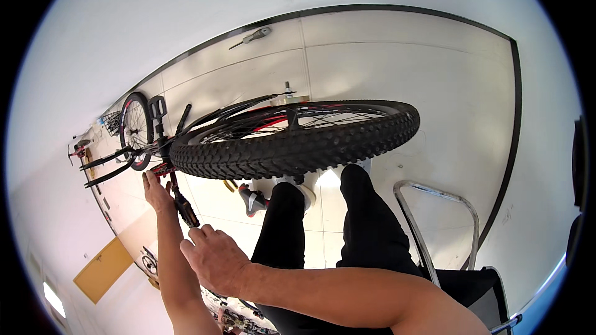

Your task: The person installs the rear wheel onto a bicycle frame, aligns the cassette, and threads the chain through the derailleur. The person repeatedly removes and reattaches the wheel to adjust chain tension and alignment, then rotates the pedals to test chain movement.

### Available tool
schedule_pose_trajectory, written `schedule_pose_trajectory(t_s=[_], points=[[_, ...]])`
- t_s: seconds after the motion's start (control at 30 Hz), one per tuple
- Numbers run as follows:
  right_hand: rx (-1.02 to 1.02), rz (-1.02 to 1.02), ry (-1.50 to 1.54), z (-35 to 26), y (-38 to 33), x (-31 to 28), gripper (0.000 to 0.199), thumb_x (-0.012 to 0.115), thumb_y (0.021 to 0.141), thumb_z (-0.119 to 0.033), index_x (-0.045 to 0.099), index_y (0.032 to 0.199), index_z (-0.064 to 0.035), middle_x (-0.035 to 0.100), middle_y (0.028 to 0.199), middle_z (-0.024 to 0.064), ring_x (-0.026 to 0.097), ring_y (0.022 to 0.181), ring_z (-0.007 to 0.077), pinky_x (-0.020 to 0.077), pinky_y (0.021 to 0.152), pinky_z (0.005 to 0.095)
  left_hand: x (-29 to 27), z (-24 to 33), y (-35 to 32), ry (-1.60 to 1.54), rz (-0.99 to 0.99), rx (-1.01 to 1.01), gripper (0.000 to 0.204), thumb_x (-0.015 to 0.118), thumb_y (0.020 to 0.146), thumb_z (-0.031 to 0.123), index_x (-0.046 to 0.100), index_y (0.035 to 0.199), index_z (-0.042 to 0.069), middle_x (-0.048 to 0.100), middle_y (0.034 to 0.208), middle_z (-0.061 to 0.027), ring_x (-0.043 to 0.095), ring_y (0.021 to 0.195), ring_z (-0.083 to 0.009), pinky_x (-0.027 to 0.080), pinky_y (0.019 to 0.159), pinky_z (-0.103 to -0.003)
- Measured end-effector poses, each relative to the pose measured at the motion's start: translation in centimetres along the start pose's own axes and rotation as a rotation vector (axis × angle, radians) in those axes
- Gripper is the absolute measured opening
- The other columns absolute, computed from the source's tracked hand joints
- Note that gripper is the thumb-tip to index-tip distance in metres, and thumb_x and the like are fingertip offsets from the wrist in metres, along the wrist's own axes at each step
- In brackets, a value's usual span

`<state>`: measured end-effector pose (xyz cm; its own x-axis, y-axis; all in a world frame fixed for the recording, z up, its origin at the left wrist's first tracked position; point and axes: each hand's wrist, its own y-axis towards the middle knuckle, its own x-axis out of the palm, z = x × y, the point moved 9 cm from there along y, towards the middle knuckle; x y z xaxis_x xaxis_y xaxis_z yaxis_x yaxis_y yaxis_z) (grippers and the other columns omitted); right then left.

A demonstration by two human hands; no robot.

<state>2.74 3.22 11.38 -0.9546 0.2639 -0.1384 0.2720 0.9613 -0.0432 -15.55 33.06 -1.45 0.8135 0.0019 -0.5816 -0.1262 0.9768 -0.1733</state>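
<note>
A bicycle wheel with a knobby black tire (298, 149) lies across the view in front of my knees. To its left are the bicycle's red-and-black frame part (162, 169) and a crank with a black pedal (185, 209). My left hand (159, 195) reaches out to that red part, fingers bent against it; its grip is partly hidden. Nearer to me, my right hand (217, 257) has its fingers curled at the near end of the pedal. A second pedal (158, 107) stands on the far side of the crank.
A grey hand tool with a thin bit (256, 36) lies on the tiled floor by the wall. A dark grey-and-red object (253, 201) lies beside my left foot. To the right stands a chrome-framed chair (444, 193). Another wheel (135, 129) and a yellow-brown door (104, 270) are at left.
</note>
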Motion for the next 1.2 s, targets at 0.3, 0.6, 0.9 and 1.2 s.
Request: schedule_pose_trajectory(t_s=[0.3,0.6,0.9,1.2], points=[[-0.005,-0.024,-0.019,-0.2,0.6,0.5,0.025,0.071,0.079,-0.006,0.064,0.102,0.0005,0.064,0.104,0.0169,0.064,0.099,0.0305,0.0567,0.083,0.0390,-1.6,-2.0,4.8,0.156,-0.122,0.092,0.067,0.050,0.110,0.048,0.046,0.155,-0.002,0.061,0.137,-0.0136,0.061,0.121,-0.0223,0.051,0.105,-0.033],[0.013,-0.066,0.000,0.7,0.5,1.6,0.027,0.063,0.081,-0.002,0.064,0.108,0.0026,0.062,0.109,0.0182,0.062,0.102,0.0338,0.0548,0.088,0.0420,-0.7,-1.3,3.7,0.123,-0.226,0.080,0.063,0.051,0.110,0.050,0.054,0.148,0.001,0.061,0.137,-0.0103,0.058,0.125,-0.0243,0.049,0.105,-0.035],[-0.015,-0.014,0.015,0.6,0.9,2.1,0.022,0.064,0.081,-0.002,0.062,0.103,0.0014,0.062,0.103,0.0170,0.063,0.097,0.0335,0.0554,0.084,0.0426,-4.5,-9.5,3.8,-0.496,-0.193,-0.237,0.090,0.051,0.103,0.066,0.019,0.165,0.010,0.046,0.157,-0.0197,0.048,0.142,-0.0375,0.040,0.115,-0.060],[-0.019,0.115,0.134,0.1,1.9,-1.7,0.033,0.067,0.083,-0.002,0.062,0.115,0.0030,0.062,0.106,0.0161,0.064,0.098,0.0314,0.0577,0.083,0.0386,9.1,-16.6,-0.9,-1.007,-0.308,-0.541,0.059,0.053,0.102,0.058,0.056,0.145,0.017,0.052,0.154,-0.0089,0.044,0.146,-0.0321,0.036,0.118,-0.064]])
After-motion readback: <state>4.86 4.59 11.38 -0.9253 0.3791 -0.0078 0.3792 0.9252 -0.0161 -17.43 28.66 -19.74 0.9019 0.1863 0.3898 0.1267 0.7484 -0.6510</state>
